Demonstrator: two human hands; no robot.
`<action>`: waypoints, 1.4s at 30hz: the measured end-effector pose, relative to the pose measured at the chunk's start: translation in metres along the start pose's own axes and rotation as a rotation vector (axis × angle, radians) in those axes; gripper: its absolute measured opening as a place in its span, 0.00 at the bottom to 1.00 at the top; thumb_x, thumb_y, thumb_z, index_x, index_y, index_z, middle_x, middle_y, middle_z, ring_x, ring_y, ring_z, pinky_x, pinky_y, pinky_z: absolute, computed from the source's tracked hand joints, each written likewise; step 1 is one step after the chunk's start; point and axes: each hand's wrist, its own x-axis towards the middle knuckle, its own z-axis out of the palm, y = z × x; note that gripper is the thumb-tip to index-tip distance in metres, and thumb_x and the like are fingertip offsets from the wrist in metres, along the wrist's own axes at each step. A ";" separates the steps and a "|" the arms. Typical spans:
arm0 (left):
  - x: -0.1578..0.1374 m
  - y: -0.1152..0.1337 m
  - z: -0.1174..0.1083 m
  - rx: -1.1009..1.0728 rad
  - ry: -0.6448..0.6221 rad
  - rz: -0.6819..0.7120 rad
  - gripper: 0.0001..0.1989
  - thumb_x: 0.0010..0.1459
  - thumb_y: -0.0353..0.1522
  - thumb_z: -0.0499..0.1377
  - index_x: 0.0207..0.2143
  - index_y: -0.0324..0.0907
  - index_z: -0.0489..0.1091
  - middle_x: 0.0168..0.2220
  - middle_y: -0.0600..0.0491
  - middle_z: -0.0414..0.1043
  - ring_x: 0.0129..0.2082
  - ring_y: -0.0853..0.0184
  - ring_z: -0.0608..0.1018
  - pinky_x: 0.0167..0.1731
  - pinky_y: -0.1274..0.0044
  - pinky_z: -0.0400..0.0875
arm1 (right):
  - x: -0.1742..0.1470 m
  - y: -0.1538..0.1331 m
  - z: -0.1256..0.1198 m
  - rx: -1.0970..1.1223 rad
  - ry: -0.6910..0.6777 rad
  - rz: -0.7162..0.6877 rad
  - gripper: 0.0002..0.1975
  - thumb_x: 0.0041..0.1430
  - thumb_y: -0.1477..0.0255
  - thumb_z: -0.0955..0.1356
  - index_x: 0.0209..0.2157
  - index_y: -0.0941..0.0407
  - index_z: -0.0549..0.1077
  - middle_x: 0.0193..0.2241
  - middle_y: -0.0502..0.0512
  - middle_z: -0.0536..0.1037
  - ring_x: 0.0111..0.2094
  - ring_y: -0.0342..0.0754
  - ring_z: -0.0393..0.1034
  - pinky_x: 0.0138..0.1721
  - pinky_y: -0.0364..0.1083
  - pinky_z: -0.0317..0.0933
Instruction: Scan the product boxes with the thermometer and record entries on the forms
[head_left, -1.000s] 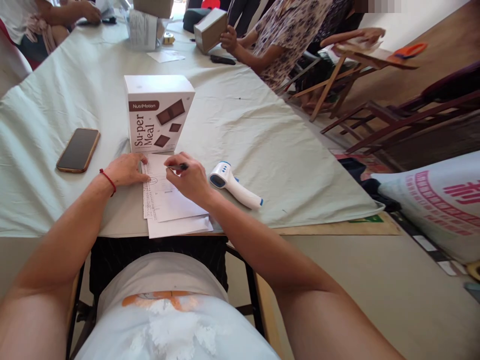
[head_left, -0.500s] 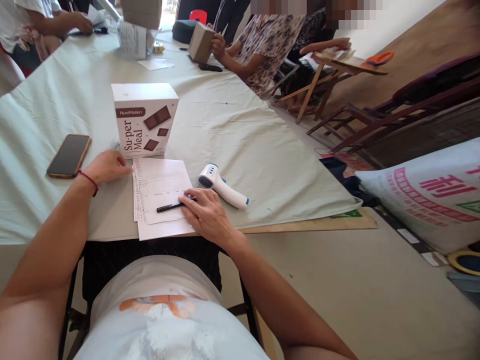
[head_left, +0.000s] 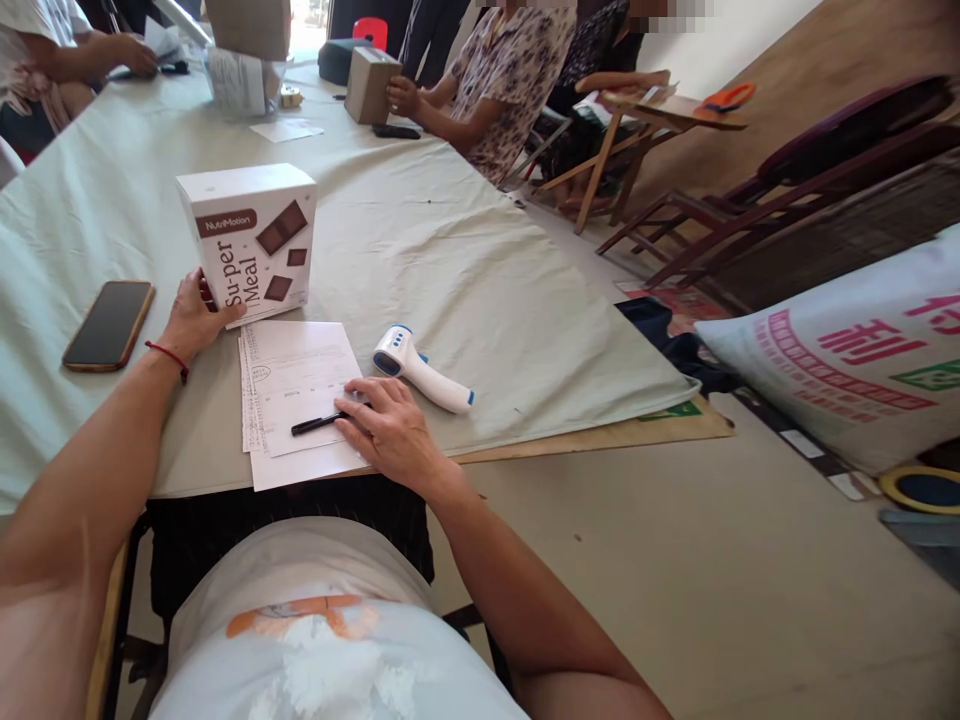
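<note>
Half-curled left grip has carton by near corner, likely light, stiff, best held by sides; right grip covers pen, hold unclear.

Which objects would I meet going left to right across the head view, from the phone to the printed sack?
Phone → white Su-per Meal box → white-and-blue thermometer → printed sack.

The white box partly hides the left hand; the right hand covers one end of the pen; the papers' print is too small to read; the right edge crops the sack.
</note>
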 end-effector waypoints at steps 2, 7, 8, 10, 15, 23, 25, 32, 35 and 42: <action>-0.007 0.011 -0.004 -0.018 0.057 -0.016 0.31 0.43 0.43 0.72 0.49 0.43 0.68 0.52 0.43 0.75 0.53 0.49 0.76 0.56 0.57 0.72 | 0.000 0.000 0.000 0.013 -0.006 0.006 0.13 0.70 0.67 0.64 0.46 0.53 0.80 0.49 0.61 0.78 0.50 0.56 0.69 0.55 0.56 0.62; -0.038 0.046 0.001 -0.165 -0.075 0.018 0.30 0.47 0.50 0.70 0.46 0.41 0.73 0.50 0.45 0.78 0.53 0.47 0.77 0.54 0.58 0.74 | 0.001 -0.001 0.000 0.019 0.010 0.002 0.14 0.71 0.67 0.63 0.46 0.55 0.80 0.49 0.62 0.78 0.50 0.56 0.68 0.55 0.56 0.61; -0.044 0.051 0.005 -0.196 -0.132 0.018 0.31 0.47 0.50 0.70 0.47 0.40 0.73 0.50 0.44 0.78 0.53 0.47 0.77 0.53 0.59 0.74 | 0.001 0.000 0.000 0.016 0.011 -0.002 0.14 0.71 0.67 0.63 0.46 0.54 0.81 0.49 0.62 0.78 0.50 0.56 0.68 0.55 0.56 0.61; -0.054 0.056 0.017 -0.213 -0.233 -0.013 0.35 0.45 0.51 0.72 0.48 0.38 0.71 0.51 0.41 0.77 0.51 0.48 0.78 0.51 0.59 0.75 | 0.002 0.000 0.000 0.005 0.014 -0.004 0.14 0.71 0.67 0.64 0.46 0.54 0.81 0.49 0.61 0.78 0.50 0.55 0.69 0.56 0.56 0.61; -0.063 0.052 0.035 -0.117 -0.350 -0.021 0.43 0.43 0.53 0.72 0.54 0.37 0.66 0.53 0.39 0.76 0.49 0.48 0.79 0.47 0.60 0.77 | 0.003 0.002 0.003 -0.023 0.058 -0.013 0.13 0.71 0.66 0.65 0.45 0.54 0.81 0.47 0.60 0.80 0.49 0.54 0.71 0.55 0.55 0.61; -0.060 0.047 0.028 0.151 -0.388 0.208 0.34 0.53 0.58 0.63 0.50 0.41 0.70 0.51 0.42 0.75 0.50 0.47 0.77 0.48 0.59 0.73 | 0.002 0.001 -0.007 0.112 0.184 -0.023 0.12 0.71 0.67 0.66 0.46 0.57 0.79 0.45 0.60 0.81 0.48 0.54 0.73 0.54 0.56 0.63; -0.060 0.048 0.028 0.160 -0.395 0.223 0.34 0.54 0.58 0.61 0.50 0.41 0.71 0.50 0.43 0.75 0.49 0.48 0.77 0.47 0.60 0.73 | 0.001 0.005 -0.016 0.168 0.265 0.029 0.10 0.70 0.68 0.66 0.41 0.56 0.79 0.43 0.59 0.82 0.45 0.52 0.74 0.51 0.53 0.66; -0.058 0.046 0.030 0.130 -0.419 0.187 0.34 0.54 0.57 0.62 0.51 0.41 0.70 0.51 0.43 0.75 0.50 0.48 0.77 0.48 0.60 0.73 | 0.007 0.052 -0.036 -0.121 -0.035 0.549 0.18 0.58 0.70 0.68 0.50 0.59 0.77 0.50 0.67 0.77 0.50 0.61 0.70 0.52 0.56 0.64; -0.056 0.043 0.030 0.125 -0.412 0.160 0.36 0.54 0.58 0.61 0.53 0.41 0.69 0.52 0.42 0.75 0.51 0.48 0.77 0.49 0.59 0.72 | 0.015 0.064 -0.039 -0.134 -0.308 0.638 0.22 0.57 0.69 0.67 0.54 0.59 0.75 0.49 0.67 0.76 0.49 0.60 0.69 0.50 0.53 0.64; -0.053 0.041 0.032 0.153 -0.418 0.146 0.40 0.54 0.62 0.57 0.55 0.39 0.69 0.52 0.40 0.74 0.49 0.47 0.75 0.47 0.57 0.71 | 0.015 0.058 -0.041 0.364 0.130 0.939 0.25 0.50 0.64 0.70 0.50 0.59 0.74 0.45 0.63 0.78 0.45 0.57 0.71 0.48 0.53 0.64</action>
